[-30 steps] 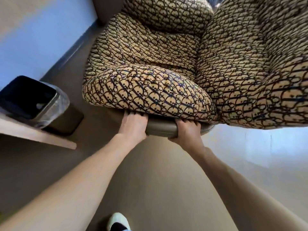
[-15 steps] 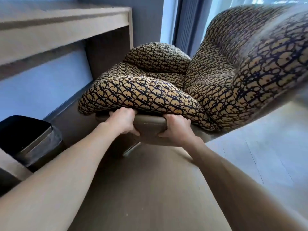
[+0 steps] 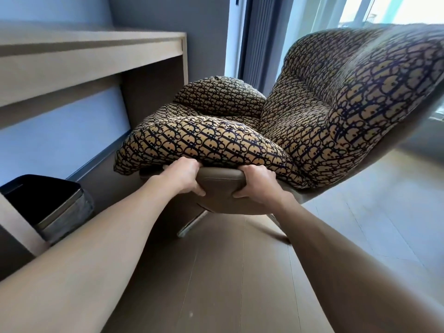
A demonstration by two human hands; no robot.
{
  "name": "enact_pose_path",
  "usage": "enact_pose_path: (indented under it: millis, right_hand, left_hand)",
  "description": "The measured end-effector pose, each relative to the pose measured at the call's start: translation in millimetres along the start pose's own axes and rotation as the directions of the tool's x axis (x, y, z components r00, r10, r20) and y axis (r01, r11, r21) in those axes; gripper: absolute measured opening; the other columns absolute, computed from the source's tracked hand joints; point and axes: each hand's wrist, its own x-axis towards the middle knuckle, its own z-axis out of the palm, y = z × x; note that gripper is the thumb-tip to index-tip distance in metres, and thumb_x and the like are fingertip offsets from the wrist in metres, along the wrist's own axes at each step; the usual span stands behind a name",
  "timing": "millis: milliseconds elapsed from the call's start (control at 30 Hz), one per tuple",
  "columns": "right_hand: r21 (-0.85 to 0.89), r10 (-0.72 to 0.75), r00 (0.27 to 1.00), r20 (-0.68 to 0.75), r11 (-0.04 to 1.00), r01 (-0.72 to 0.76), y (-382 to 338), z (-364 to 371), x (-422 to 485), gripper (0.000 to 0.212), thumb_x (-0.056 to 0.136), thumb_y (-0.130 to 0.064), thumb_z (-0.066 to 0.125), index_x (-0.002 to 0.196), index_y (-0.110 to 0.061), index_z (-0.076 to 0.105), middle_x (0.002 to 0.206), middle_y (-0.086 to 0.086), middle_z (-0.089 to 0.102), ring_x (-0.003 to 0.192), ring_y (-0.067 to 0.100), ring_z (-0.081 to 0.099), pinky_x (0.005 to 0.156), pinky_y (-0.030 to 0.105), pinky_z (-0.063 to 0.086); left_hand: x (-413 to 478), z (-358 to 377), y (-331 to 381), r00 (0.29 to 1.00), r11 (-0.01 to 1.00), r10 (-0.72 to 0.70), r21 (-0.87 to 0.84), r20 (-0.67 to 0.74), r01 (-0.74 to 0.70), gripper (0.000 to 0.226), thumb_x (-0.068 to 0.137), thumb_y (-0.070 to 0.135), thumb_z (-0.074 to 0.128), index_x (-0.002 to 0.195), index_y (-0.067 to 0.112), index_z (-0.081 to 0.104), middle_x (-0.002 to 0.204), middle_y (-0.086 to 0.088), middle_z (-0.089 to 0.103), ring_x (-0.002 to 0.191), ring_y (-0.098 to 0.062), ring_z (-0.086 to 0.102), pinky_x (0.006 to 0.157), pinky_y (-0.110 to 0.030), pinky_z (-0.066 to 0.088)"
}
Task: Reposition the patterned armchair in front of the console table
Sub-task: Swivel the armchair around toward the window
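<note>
You grip the armchair [image 3: 300, 126] at its front edge beside the table [image 3: 91, 58]

Left hand [image 3: 182, 175] and right hand [image 3: 257, 181] clasp the seat rim; chair straight ahead, back leaning away right, table at left; left hand nearer it.

Bright daylight glares through the window [image 3: 394, 10] far above the right hand [image 3: 258, 182], while wide-angle bending and motion blur smear the edges.

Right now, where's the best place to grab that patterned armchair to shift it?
Judging by its shape, grip the smooth brown shell edge under the near cushion, from the near side. It is firm and rounded, unlike the soft padding. The left hand and right hand clamp it there, thumbs underneath.
</note>
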Motion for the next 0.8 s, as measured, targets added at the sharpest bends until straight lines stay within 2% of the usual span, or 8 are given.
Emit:
enact_pose_path:
  millis: [200, 367, 567, 700, 733, 800]
  right_hand:
    - [0.006, -0.011, 1.0, -0.013, 1.0, 0.011, -20, 8, -15, 0.049, 0.07, -0.041, 0.087, 0.11, -0.023, 0.065, 0.104, 0.004, 0.071, 0.108, 0.032, 0.062, 0.083, 0.044, 0.038]
    - [0.013, 0.012, 1.0, 0.006, 1.0, -0.012, -35, 10, -14, 0.051, 0.072, -0.041, 0.086, 0.114, -0.023, 0.064, 0.107, 0.003, 0.07, 0.11, 0.031, 0.061, 0.091, 0.046, 0.04]
    - [0.025, 0.047, 0.999, -0.01, 0.999, -0.047, -43, 15, -8, 0.051, 0.071, -0.039, 0.088, 0.113, -0.022, 0.065, 0.103, 0.004, 0.069, 0.107, 0.032, 0.062, 0.093, 0.047, 0.039]
    - [0.02, 0.059, 0.998, 0.018, 0.998, -0.06, -45, 16, -7, 0.051, 0.071, -0.036, 0.088, 0.112, -0.02, 0.064, 0.103, 0.004, 0.071, 0.106, 0.031, 0.062, 0.093, 0.047, 0.037]
    - [0.018, 0.059, 0.998, 0.018, 0.998, -0.059, -45, 16, -8, 0.05, 0.071, -0.036, 0.088, 0.112, -0.019, 0.063, 0.105, 0.004, 0.07, 0.107, 0.032, 0.062, 0.093, 0.047, 0.037]
    - [-0.017, 0.051, 0.998, -0.022, 0.999, -0.051, -47, 17, -14, 0.05, 0.075, -0.035, 0.086, 0.113, -0.018, 0.059, 0.112, 0.004, 0.068, 0.111, 0.032, 0.06, 0.096, 0.048, 0.038]
  left_hand:
    - [-18, -1, -19, 1.0, 1.0, 0.014, -0.008, 0.008, -0.014, 0.052, 0.058, 0.047, 0.091, 0.093, 0.018, 0.064, 0.09, -0.004, 0.066, 0.091, -0.027, 0.063, 0.085, -0.046, 0.055]
    - [-22, -8, -30, 1.0, 1.0, 0.009, -0.001, 0.028, -0.009, 0.048, 0.059, 0.047, 0.091, 0.077, 0.027, 0.052, 0.085, 0.0, 0.061, 0.089, -0.027, 0.061, 0.085, -0.047, 0.054]
    - [-17, -7, -41, 1.0, 1.0, 0.023, -0.008, 0.01, -0.023, 0.056, 0.059, 0.046, 0.092, 0.098, 0.021, 0.063, 0.098, -0.005, 0.067, 0.098, -0.029, 0.063, 0.089, -0.047, 0.054]
    - [-15, -8, -43, 1.0, 1.0, 0.011, -0.008, 0.025, -0.011, 0.068, 0.062, 0.044, 0.091, 0.118, 0.018, 0.063, 0.11, -0.009, 0.068, 0.11, -0.033, 0.061, 0.099, -0.054, 0.048]
    - [-17, -6, -43, 1.0, 1.0, 0.012, -0.009, 0.015, -0.011, 0.072, 0.063, 0.044, 0.091, 0.123, 0.019, 0.061, 0.114, -0.009, 0.067, 0.113, -0.033, 0.06, 0.102, -0.054, 0.046]
    - [-30, 3, -42, 0.996, 1.0, 0.019, -0.003, -0.092, -0.019, 0.076, 0.067, 0.041, 0.088, 0.132, 0.02, 0.055, 0.122, -0.009, 0.064, 0.12, -0.033, 0.056, 0.106, -0.056, 0.041]
